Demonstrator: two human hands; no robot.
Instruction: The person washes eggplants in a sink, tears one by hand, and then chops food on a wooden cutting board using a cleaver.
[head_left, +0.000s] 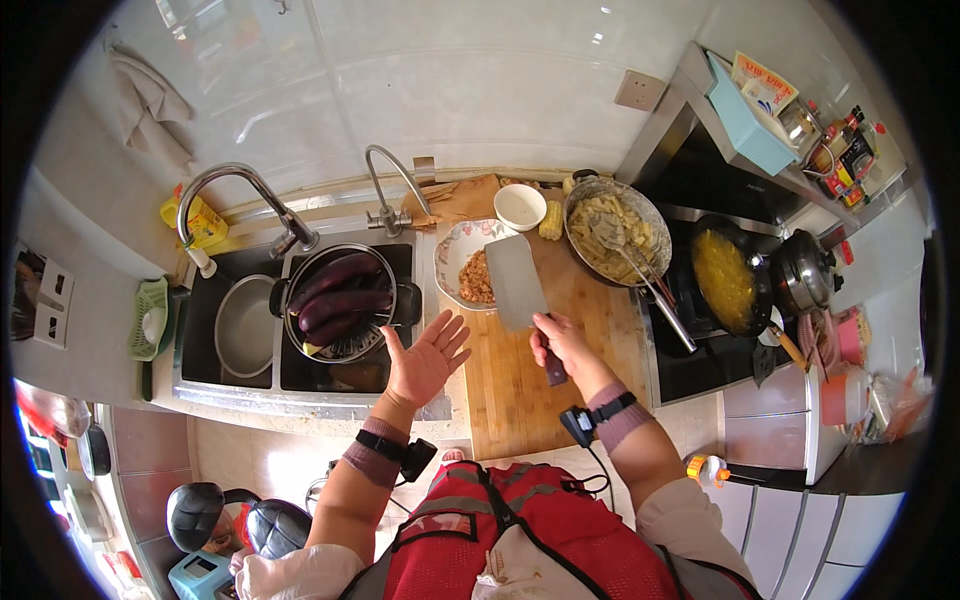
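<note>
My right hand (561, 343) grips the dark handle of a Chinese cleaver (519, 283) above a wooden cutting board (525, 409). The broad blade points away from me and hides the right part of a floral-rimmed dish (466, 238). Reddish minced filling (475, 279) lies in that dish. Palm up and fingers spread, my left hand (426, 361) is empty, between the board and the sink. To its left, several purple eggplants (341, 289) rest in a black-handled steamer pot (315, 253) over the right basin.
A white bowl (520, 207) and a corn cob piece (551, 220) stand behind the cleaver. Right of the board is a pan of sliced food (600, 214) with a ladle (651, 289). A wok of yellow liquid (721, 277) sits on the stove. Faucets (240, 176) arch over the sink.
</note>
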